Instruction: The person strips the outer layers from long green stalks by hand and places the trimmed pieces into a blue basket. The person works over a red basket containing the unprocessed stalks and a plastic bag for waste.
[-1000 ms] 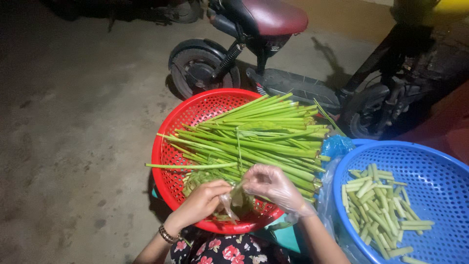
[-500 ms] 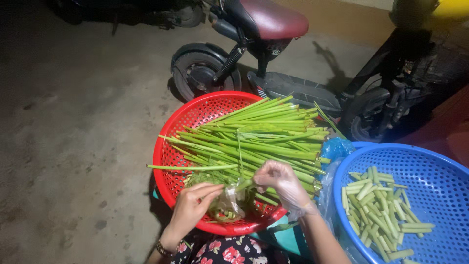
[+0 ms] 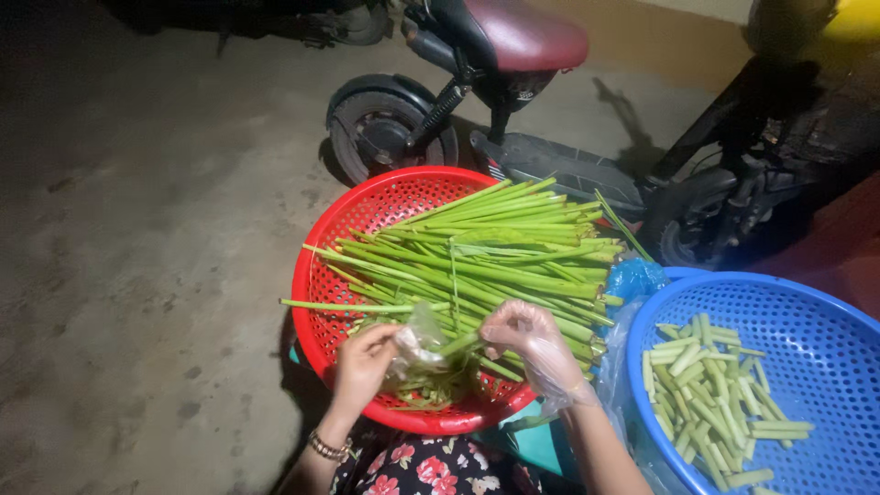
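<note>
A single green stem (image 3: 458, 346) is pinched between two hands above the near rim of a red basket (image 3: 367, 215), its long axis running from about 8 o'clock up toward 2 o'clock, low end at the left. The right hand (image 3: 532, 344), sheathed in a thin clear plastic glove, closes its fingertips on the stem's upper part; the bare left hand (image 3: 367, 362), a bracelet (image 3: 327, 447) at the wrist, grips the lower end together with a crumpled clear plastic bag (image 3: 417, 344). Beneath them lies a heap of long green stems (image 3: 495, 252), most pointing from 8 o'clock toward 2 o'clock across the basket, tips overhanging its right edge. At 3 o'clock from the hands, a blue basket (image 3: 807, 330) holds short cut stem pieces (image 3: 710, 399), lying at mixed angles. Between the two baskets, at 2 o'clock from the hands, sits a bunched blue plastic bag (image 3: 632, 278). At 12 o'clock, beyond the red basket, a scooter (image 3: 513, 55) with a dark red seat stands on the concrete floor (image 3: 137, 275). A floral-print garment (image 3: 422, 469) fills the bottom edge at 6 o'clock.
</note>
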Demonstrator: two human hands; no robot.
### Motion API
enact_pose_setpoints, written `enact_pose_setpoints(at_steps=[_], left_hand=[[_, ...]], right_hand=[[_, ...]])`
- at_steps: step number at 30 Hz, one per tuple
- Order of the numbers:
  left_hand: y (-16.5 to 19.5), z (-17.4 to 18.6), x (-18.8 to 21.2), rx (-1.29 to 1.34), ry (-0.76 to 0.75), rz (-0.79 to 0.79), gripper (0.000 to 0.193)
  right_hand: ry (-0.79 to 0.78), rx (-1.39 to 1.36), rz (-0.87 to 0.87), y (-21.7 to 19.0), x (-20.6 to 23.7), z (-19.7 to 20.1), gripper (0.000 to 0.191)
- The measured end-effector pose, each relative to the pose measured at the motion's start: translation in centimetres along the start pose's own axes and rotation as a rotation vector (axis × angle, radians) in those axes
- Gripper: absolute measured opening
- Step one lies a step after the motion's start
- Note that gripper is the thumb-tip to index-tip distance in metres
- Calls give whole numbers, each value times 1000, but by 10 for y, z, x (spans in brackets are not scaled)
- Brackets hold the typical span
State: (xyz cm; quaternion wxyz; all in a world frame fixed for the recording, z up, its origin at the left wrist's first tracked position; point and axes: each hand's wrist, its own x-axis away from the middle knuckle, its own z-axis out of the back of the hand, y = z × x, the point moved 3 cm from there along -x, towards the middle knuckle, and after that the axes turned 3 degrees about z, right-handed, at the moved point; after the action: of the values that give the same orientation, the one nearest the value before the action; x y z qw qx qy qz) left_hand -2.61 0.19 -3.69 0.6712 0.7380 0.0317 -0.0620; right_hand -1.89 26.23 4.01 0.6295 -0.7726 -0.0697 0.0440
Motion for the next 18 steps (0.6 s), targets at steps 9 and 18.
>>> enact_pose_setpoints(at_steps=[9, 18], left_hand=[[26, -28, 34, -558, -16, -446, 28], [-6, -4, 10, -267, -102, -146, 26]], right_hand=[[57, -93, -136, 20, -7, -1, 7], [-64, -660, -186, 59, -11, -27, 10]])
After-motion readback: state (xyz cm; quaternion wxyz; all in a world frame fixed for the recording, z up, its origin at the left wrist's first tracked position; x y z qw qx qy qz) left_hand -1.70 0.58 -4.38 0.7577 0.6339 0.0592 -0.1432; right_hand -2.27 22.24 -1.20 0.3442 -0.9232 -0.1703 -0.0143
